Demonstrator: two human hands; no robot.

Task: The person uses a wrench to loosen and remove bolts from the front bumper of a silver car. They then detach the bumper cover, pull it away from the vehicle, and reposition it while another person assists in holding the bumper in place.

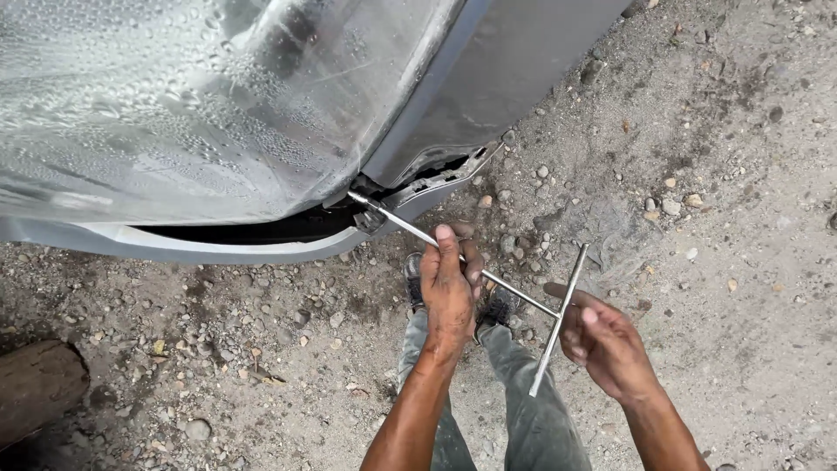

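The long steel T-handle wrench [475, 270] ran up-left from the crossbar to the wet grey car body's [218, 113] lower edge. The left hand [449, 292] was wrapped around its shaft, nearer the car. The right hand [602, 340] held the crossbar with curled fingers.

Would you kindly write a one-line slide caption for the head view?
Left hand steadies the shaft of a T-handle wrench seated under a wet car panel; right hand at the crossbar.

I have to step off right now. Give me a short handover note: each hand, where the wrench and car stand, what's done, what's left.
Left hand: wrapped around the T-handle wrench shaft, steadying it.
Right hand: fingers on the crossbar, near its middle.
Wrench tip sits at the bracket under the wet silver car body, beside the cracked lower edge.
Done: tool seated on the fastener.
Left: turning; the fastener's state is hidden, so check it.
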